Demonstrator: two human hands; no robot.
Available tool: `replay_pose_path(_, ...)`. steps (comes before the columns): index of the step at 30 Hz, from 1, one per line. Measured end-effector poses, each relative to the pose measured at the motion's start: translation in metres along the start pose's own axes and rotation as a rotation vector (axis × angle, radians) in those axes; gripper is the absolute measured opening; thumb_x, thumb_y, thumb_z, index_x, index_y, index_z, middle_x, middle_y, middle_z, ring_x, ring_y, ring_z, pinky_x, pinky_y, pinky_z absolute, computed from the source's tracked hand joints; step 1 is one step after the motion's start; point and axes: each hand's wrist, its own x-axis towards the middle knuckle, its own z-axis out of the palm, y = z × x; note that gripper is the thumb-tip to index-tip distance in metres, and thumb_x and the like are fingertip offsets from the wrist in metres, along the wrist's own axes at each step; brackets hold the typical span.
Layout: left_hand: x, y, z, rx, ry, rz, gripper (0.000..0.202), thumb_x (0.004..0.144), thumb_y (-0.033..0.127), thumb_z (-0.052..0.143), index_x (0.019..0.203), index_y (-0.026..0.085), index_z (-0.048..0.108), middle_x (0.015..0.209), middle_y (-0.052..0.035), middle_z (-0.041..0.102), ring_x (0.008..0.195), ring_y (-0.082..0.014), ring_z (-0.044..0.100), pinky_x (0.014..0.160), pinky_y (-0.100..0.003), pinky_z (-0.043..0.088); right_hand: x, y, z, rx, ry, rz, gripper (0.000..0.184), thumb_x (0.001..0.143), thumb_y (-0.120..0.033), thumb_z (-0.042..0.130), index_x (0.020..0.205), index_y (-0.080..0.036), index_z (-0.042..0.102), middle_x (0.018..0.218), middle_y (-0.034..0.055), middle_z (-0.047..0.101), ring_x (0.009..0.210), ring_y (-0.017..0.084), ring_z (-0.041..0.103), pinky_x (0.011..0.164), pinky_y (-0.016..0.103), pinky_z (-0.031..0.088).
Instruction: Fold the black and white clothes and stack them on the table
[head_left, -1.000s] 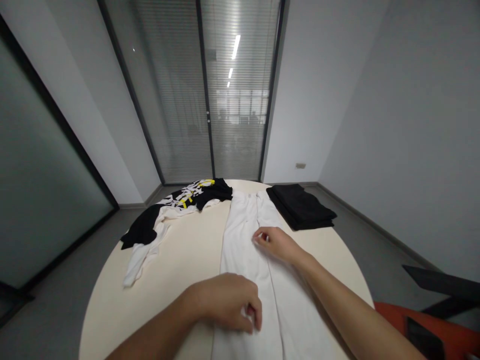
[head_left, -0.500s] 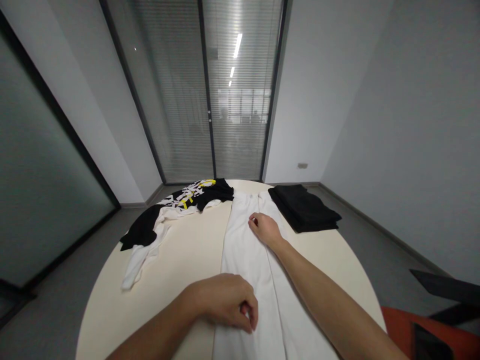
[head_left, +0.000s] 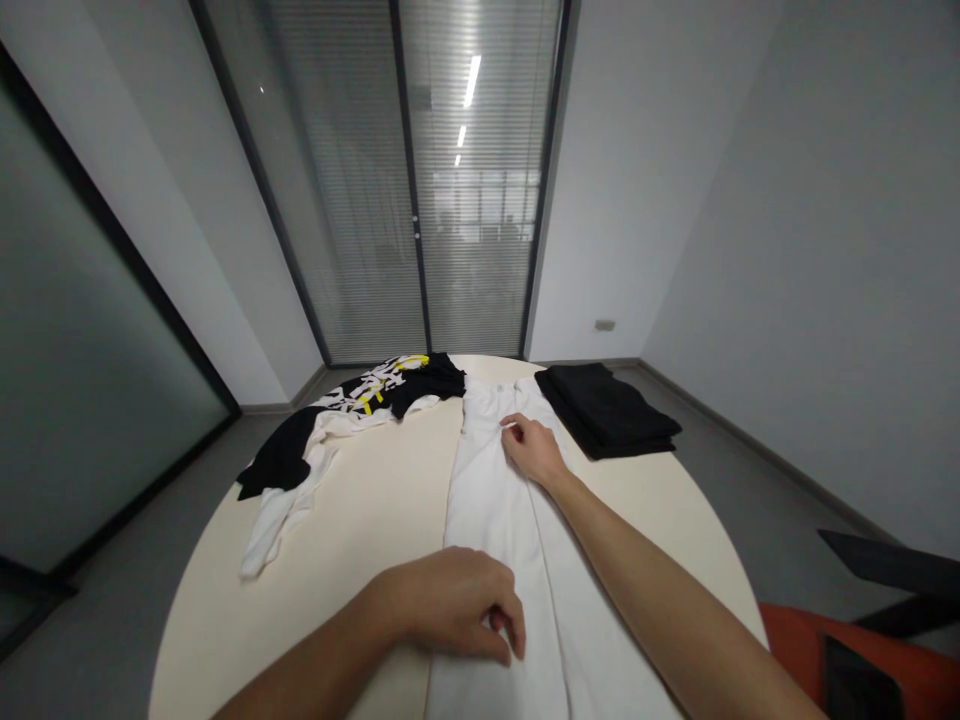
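White trousers (head_left: 499, 510) lie lengthwise along the table, waistband at the far end and legs running towards me. Over the lower part of the near leg is my left hand (head_left: 461, 605), fingers bent downward with a small gap between thumb and fingertips. Nothing shows in it. My right hand (head_left: 534, 448) rests farther up, just below the waistband. Its fingers are loosely curled and apart, with no cloth visible between them. Faint creases cross the fabric beside that hand. My right forearm covers part of the right side of the trousers.
Folded black clothing (head_left: 607, 412) lies to the right of the waistband. At the far left of the round table (head_left: 367, 510) are a black top with white and yellow print (head_left: 367, 392) and a white garment (head_left: 281, 515) partly under it. An orange chair (head_left: 795, 660) stands at right.
The fingers of both hands have loosened and spread slightly, and the left fingertips have shifted a little to the right. The trousers lie almost as before, with small new creases near the waistband.
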Motion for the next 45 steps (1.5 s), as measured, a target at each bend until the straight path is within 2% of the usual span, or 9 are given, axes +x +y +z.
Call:
replay_pose_path(3, 0.001, 0.004, -0.001, -0.019, -0.003, 0.024, 0.01, 0.082, 0.02, 0.075, 0.09, 0.025, 0.079, 0.077, 0.0023, 0.068, 0.068, -0.0102, 0.061, 0.06, -0.018, 0.039, 0.0, -0.002, -0.001, 0.001, -0.021, -0.004, 0.024, 0.089, -0.035, 0.057, 0.106, -0.024, 0.069, 0.083, -0.0001, 0.073, 0.082, 0.017, 0.064, 0.079, 0.027, 0.04)
replay_pose_path(9, 0.003, 0.008, -0.002, -0.075, -0.009, 0.047, 0.009, 0.086, 0.019, 0.072, 0.093, 0.021, 0.078, 0.082, 0.0002, 0.068, 0.071, -0.01, 0.062, 0.063, -0.017, 0.042, -0.002, -0.002, -0.002, 0.019, -0.003, -0.027, 0.022, 0.091, -0.033, 0.055, 0.104, -0.023, 0.07, 0.079, -0.0011, 0.072, 0.078, 0.016, 0.063, 0.077, 0.027, 0.04)
replay_pose_path(14, 0.002, 0.01, 0.003, 0.008, -0.044, 0.044, 0.021, 0.081, 0.024, 0.078, 0.102, 0.026, 0.078, 0.084, 0.0008, 0.069, 0.074, -0.0123, 0.063, 0.065, -0.019, 0.042, -0.004, -0.002, -0.001, -0.046, -0.005, -0.039, 0.023, 0.089, -0.034, 0.061, 0.108, -0.025, 0.071, 0.086, 0.0003, 0.073, 0.089, 0.019, 0.062, 0.084, 0.03, 0.038)
replay_pose_path(19, 0.003, 0.012, 0.008, 0.022, -0.051, 0.061, 0.012, 0.081, 0.023, 0.077, 0.093, 0.026, 0.079, 0.08, 0.0015, 0.068, 0.071, -0.0123, 0.062, 0.061, -0.02, 0.039, -0.002, 0.0, -0.001, 0.017, -0.052, -0.025, 0.02, 0.088, -0.029, 0.061, 0.104, -0.024, 0.073, 0.086, 0.0, 0.074, 0.085, 0.017, 0.062, 0.081, 0.028, 0.041)
replay_pose_path(24, 0.003, 0.013, 0.012, 0.009, -0.058, 0.089, 0.023, 0.079, 0.027, 0.08, 0.101, 0.026, 0.077, 0.085, 0.0019, 0.068, 0.074, -0.0125, 0.062, 0.064, -0.021, 0.04, 0.004, 0.012, -0.019, 0.16, -0.109, -0.057, 0.026, 0.09, -0.027, 0.056, 0.109, -0.019, 0.071, 0.086, 0.0024, 0.073, 0.075, 0.015, 0.063, 0.073, 0.025, 0.044)
replay_pose_path(30, 0.002, 0.017, 0.009, 0.026, -0.088, 0.044, 0.007, 0.081, 0.023, 0.078, 0.087, 0.024, 0.078, 0.076, 0.0026, 0.063, 0.068, -0.0115, 0.058, 0.058, -0.02, 0.037, -0.001, 0.021, -0.039, 0.042, -0.069, -0.031, 0.024, 0.091, -0.031, 0.058, 0.101, -0.018, 0.075, 0.092, 0.0068, 0.074, 0.083, 0.019, 0.064, 0.077, 0.028, 0.044)
replay_pose_path(36, 0.004, 0.017, 0.008, -0.106, -0.047, 0.14, 0.005, 0.084, 0.024, 0.077, 0.088, 0.022, 0.077, 0.075, 0.003, 0.062, 0.068, -0.0093, 0.059, 0.061, -0.017, 0.039, -0.011, 0.006, -0.023, -0.109, -0.094, -0.063, 0.03, 0.089, -0.048, 0.064, 0.098, -0.022, 0.076, 0.106, 0.0082, 0.072, 0.107, 0.026, 0.058, 0.094, 0.036, 0.039)
replay_pose_path(41, 0.007, 0.015, 0.013, -0.026, -0.064, 0.092, 0.005, 0.082, 0.023, 0.078, 0.087, 0.023, 0.077, 0.075, 0.0033, 0.065, 0.067, -0.0106, 0.059, 0.058, -0.019, 0.037, -0.013, 0.002, -0.011, -0.116, -0.115, -0.033, 0.018, 0.085, -0.038, 0.07, 0.093, -0.023, 0.075, 0.117, 0.0075, 0.066, 0.114, 0.028, 0.052, 0.095, 0.039, 0.036)
replay_pose_path(45, 0.009, 0.011, 0.017, -0.034, -0.043, 0.176, 0.008, 0.084, 0.027, 0.077, 0.091, 0.023, 0.076, 0.082, 0.0014, 0.068, 0.076, -0.0126, 0.063, 0.068, -0.02, 0.043, -0.012, 0.003, -0.009, -0.088, -0.115, -0.01, 0.013, 0.086, -0.032, 0.066, 0.083, -0.021, 0.072, 0.119, 0.0067, 0.066, 0.114, 0.027, 0.051, 0.094, 0.039, 0.036)
